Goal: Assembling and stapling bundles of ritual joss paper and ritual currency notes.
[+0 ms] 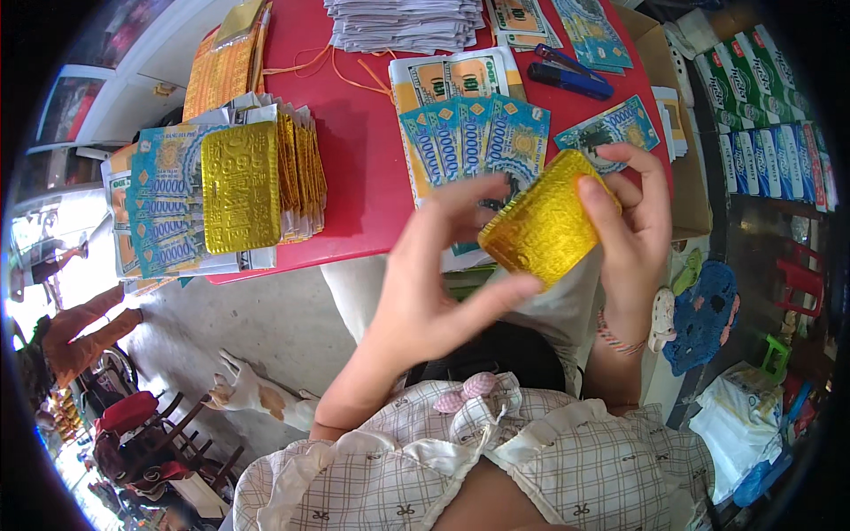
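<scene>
My right hand [633, 221] pinches a shiny gold embossed foil plate [542, 226], shaped like a small ingot, thumb on its face and other fingers round its far edge. My left hand [425, 274] is beside the plate, fingers and thumb spread around its left corner; the thumb tip meets or nearly meets the lower edge. Beneath the hands, a fan of blue paper play notes [474, 133] lies on a stack with tan dollar-style notes [460, 75]. To the left, a thick pile of similar bundles has another gold plate [239, 188] on top.
The red table [363, 177] also carries a white paper stack [403, 22], orange-gold bundles [232, 62], a blue stapler [571, 80], a loose blue note [611, 128] and orange strings [310, 66]. A cardboard box [691, 177] stands at right. A white-and-brown dog [257, 389] lies on the floor.
</scene>
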Motion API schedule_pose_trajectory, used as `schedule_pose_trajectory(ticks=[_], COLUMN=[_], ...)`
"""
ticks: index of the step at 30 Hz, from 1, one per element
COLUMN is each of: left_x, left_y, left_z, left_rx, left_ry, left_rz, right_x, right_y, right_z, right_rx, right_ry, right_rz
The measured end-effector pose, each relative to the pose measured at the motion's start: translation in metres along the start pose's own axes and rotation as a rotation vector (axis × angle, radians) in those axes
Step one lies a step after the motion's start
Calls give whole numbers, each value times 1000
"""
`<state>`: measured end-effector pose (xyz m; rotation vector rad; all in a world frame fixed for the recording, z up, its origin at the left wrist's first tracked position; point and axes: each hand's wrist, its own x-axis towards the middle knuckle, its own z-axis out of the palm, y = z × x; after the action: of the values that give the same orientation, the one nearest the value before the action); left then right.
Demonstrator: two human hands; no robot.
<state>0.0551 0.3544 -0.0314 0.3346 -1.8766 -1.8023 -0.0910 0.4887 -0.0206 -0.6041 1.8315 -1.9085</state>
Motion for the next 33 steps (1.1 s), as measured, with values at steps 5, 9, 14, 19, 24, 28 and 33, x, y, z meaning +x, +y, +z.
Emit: schedule_pose_trajectory(ticks=[5,9,14,19,24,28,33], left_x=[1,4,-3,-8,-6,-8,-5], left_y=[4,3,4,9,18,27,25], left_z=[7,-2,-2,2,-5,3,9], left_rx=[459,311,-17,-186,-560,-841,-181], left_ry=[-56,-152,-147,-23,68,-215,-258], left_rz=[160,172,-18,-175,-532,-736,-393], right_x=[-6,-6,-5,-16,-16,-23,-32], right_y=[-3,-5,-3,-4,-5,-11,10], right_z=[18,6,-5,-12,-28,-48,-59], right_rx=[58,277,230,202,190,-39,380], right_ry=[-66,-265,-363,-199,-303,-569,-438], right_rz=[-183,-98,-185,-61,-256,-328,-300])
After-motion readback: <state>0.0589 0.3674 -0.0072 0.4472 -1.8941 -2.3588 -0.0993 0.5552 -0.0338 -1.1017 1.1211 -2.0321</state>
